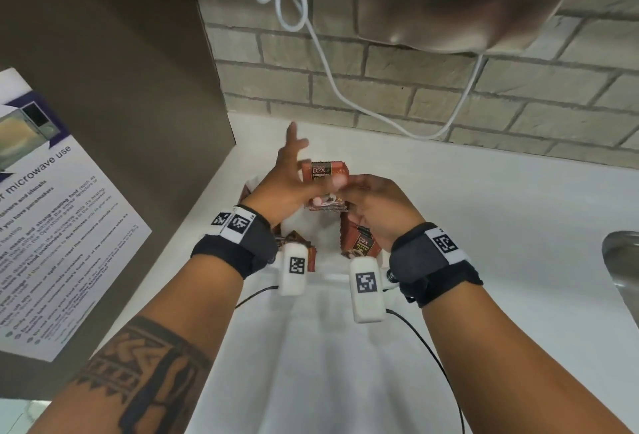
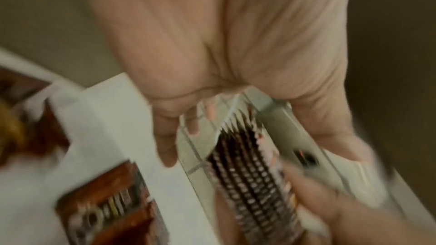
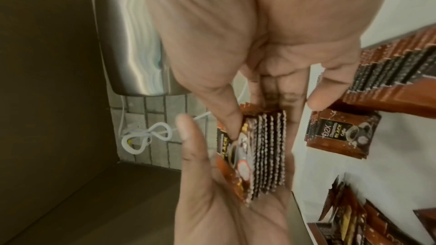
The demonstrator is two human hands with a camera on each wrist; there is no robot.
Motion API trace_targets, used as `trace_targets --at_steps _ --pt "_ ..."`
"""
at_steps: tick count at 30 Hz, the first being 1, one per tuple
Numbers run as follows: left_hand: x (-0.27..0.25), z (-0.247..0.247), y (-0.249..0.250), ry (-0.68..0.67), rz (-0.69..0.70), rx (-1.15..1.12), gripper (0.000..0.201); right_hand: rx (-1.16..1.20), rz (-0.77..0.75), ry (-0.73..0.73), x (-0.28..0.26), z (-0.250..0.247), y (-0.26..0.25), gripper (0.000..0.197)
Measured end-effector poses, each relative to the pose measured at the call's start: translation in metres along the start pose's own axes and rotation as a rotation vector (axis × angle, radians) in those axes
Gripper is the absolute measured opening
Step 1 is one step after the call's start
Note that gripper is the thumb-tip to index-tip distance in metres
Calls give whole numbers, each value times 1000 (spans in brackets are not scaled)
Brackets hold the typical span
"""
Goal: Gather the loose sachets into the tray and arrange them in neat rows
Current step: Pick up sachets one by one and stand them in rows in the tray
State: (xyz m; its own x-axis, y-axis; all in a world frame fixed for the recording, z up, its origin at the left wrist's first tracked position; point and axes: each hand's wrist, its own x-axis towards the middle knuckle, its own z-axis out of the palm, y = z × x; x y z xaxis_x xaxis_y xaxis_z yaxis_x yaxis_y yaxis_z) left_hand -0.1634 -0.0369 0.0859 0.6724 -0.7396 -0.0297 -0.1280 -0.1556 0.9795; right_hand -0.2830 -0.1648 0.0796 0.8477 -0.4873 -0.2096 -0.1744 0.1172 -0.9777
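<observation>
- Head view: right hand (image 1: 375, 207) is pinching a stack of sachets (image 1: 325, 172), held above the tray (image 1: 328, 266); left hand (image 1: 281, 178) is spreading flat against it.
- Squaring step, seemingly; next, lowering the stack beside the tray's sachet row (image 3: 398, 66).

A white countertop (image 1: 484, 212) carries a white tray (image 1: 328, 271) of brown sachets (image 1: 361, 243), left of the steel sink (image 1: 622, 261).

light: soft, even | left wrist: motion-blurred | edges: wide-angle warped
</observation>
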Motion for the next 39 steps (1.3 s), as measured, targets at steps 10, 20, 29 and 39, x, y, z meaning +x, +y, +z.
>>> trace_targets --at_steps 10,20,29,39 --pt "-2 0 -9 -262 -125 -606 42 -224 -184 21 2 23 6 22" --pt "0 -13 -19 -261 -92 -405 28 -421 -304 34 15 17 -34 9" --pt "-1 -25 -24 -347 -57 -300 57 -429 -195 -82 25 12 -40 4" --pt "4 -22 -30 -281 -32 -175 58 -682 -294 -107 27 10 -49 5"
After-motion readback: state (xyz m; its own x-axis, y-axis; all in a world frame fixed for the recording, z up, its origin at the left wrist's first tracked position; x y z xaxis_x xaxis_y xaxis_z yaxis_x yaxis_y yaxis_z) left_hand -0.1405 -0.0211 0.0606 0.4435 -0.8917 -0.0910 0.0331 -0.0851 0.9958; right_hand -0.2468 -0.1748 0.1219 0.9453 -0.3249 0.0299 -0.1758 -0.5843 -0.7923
